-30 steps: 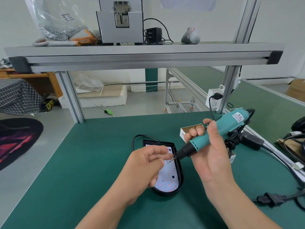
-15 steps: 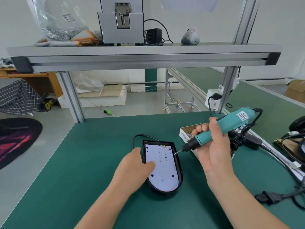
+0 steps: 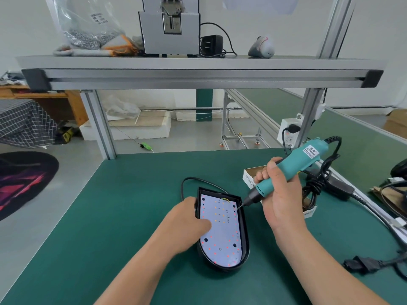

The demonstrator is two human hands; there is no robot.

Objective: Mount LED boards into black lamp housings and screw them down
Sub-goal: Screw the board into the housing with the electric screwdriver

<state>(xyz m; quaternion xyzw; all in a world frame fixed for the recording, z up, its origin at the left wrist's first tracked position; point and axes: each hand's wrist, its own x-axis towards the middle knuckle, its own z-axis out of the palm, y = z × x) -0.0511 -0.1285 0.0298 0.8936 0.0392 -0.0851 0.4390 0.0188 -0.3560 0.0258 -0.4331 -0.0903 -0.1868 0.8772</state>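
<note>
The left hand (image 3: 187, 225) clasps the nine-o'clock rim of the black rounded plastic lamp housing (image 3: 245, 230) on the green mat (image 3: 123, 216). The right hand (image 3: 280, 203) grips a teal electric screwdriver (image 3: 295, 162), with its tip at one o'clock on the white LED board (image 3: 224, 234).

Left hand (image 3: 187, 225) around housing (image 3: 245, 230) edge, right hand (image 3: 280, 201) around screwdriver (image 3: 295, 169)

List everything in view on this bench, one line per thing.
lamp housing: 1, black, centre of the green mat.
LED board: 1, white with red dots, inside the lamp housing.
screwdriver: 1, teal, tip at the LED board's upper right corner.
cardboard box: 1, white, behind the screwdriver.
machine: 1, grey, on the shelf.
adapter: 1, black, on the shelf.
left hand: holds the lamp housing's left edge.
right hand: grips the screwdriver.
</note>
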